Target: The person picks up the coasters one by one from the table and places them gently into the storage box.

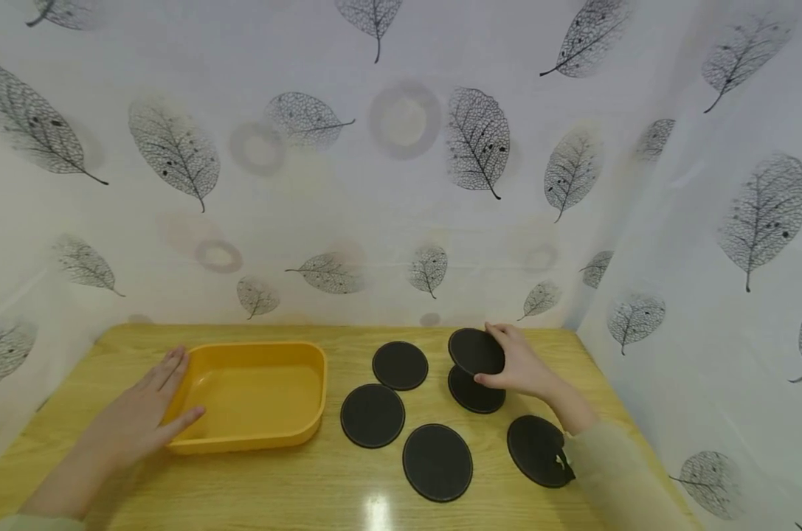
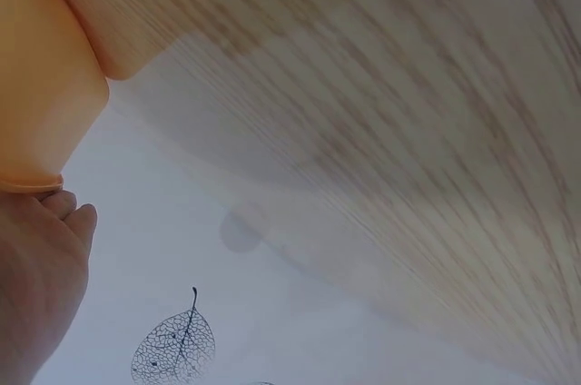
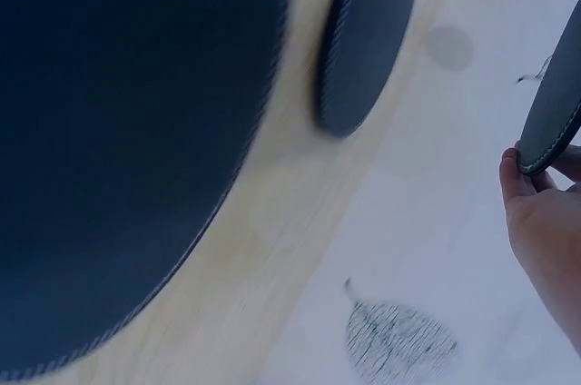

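Note:
My right hand pinches a round black coaster by its right side, thumb at the near edge and fingers at the far edge. It is tilted above another black coaster on the table, partly covering it. Pale stitching runs round the held coaster's edge in the right wrist view. My left hand rests on the left side of a yellow rectangular tray, fingers extended along the rim and thumb reaching over the inside. In the left wrist view, fingertips are right at the tray's rim.
Between the tray and my right hand lie more coasters: one at the back, one left, one in front. Under my right forearm is another dark disc with an irregular right edge. A leaf-patterned curtain borders the wooden table.

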{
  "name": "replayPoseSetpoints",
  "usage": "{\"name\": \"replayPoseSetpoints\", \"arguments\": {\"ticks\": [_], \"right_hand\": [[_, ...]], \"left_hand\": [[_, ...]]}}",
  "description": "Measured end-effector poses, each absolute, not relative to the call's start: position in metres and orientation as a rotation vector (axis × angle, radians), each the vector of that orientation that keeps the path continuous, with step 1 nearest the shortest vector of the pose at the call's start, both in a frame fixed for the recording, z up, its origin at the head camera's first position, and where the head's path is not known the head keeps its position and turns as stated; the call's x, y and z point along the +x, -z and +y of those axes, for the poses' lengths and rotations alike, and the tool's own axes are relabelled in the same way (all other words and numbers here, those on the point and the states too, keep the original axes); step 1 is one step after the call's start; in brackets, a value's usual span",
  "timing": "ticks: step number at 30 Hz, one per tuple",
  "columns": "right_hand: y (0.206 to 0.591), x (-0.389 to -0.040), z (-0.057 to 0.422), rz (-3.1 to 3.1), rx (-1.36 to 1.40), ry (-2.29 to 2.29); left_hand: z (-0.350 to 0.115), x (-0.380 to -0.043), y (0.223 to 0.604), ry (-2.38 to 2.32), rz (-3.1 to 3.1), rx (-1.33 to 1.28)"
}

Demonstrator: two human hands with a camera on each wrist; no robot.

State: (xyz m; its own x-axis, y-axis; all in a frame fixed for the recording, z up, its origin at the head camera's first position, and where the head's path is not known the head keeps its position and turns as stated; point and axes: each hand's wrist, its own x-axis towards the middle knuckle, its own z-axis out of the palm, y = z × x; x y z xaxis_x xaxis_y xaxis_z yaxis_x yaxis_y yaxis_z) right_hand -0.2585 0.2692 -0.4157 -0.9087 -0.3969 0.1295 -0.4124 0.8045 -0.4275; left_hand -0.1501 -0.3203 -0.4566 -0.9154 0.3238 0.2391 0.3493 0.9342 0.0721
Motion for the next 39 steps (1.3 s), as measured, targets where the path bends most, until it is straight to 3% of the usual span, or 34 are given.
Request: {"name": "replayPoseSetpoints", "arguments": {"ticks": [16, 27, 39], "right_hand": [[0.398, -0.259, 0.140, -2.863, 0.989, -1.034], [0.396, -0.251, 0.060, -2.786, 1.229, -0.913], [0.417, -0.249, 0.003, -2.863, 1.265, -0.638]], "left_hand": [[-0.320, -0.149, 0.459, 0.191, -2.847, -0.499], [-0.321, -0.152, 0.460, 0.201, -2.831, -0.517], [-0.322, -0.153, 0.461, 0.220, -2.823, -0.522]]}}
